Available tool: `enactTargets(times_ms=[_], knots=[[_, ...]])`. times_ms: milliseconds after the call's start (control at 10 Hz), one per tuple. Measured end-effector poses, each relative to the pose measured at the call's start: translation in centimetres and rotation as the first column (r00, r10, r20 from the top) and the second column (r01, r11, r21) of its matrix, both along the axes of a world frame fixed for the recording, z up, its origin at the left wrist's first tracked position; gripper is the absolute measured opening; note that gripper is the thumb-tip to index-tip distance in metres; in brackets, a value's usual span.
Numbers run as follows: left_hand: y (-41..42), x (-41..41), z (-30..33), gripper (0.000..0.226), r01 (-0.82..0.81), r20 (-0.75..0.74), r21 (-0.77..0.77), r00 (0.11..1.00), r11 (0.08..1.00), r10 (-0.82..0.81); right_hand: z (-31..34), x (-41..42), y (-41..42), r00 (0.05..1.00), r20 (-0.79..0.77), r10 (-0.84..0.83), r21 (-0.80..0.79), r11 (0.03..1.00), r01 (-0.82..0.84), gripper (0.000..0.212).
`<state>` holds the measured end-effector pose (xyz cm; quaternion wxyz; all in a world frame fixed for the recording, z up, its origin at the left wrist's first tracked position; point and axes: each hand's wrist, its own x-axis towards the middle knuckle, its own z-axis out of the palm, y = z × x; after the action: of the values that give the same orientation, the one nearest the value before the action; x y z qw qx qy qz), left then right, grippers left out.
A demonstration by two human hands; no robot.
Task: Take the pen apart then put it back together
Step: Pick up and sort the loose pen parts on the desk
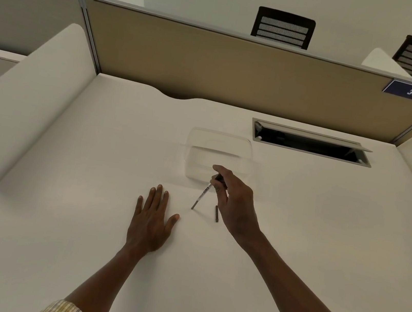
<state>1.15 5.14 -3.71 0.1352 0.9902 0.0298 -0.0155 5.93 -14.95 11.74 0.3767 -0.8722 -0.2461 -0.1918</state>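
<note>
My right hand (234, 206) pinches the dark upper end of a slim pen (202, 194), which slants down to the left with its lower tip touching the white desk (79, 230). A short dark pen piece (216, 213) lies flat on the desk just left of my right palm, apart from the held pen. My left hand (152, 221) rests flat on the desk with fingers spread, a little left of the pen tip, holding nothing.
A clear plastic tray (219, 155) sits just beyond my right hand. An open cable hatch (309, 142) is set in the desk at the back right. Beige partition panels (214, 62) wall the desk, with white side dividers (27, 100).
</note>
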Motion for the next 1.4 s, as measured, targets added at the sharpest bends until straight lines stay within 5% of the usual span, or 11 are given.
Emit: enactTargets(times_ms=[1400], knots=[[0.0, 0.0, -0.1, 0.075, -0.012, 0.015, -0.049, 1.0, 0.999, 0.012, 1.0, -1.2, -2.5, 0.997, 0.025, -0.079, 0.114, 0.991, 0.076, 0.028]])
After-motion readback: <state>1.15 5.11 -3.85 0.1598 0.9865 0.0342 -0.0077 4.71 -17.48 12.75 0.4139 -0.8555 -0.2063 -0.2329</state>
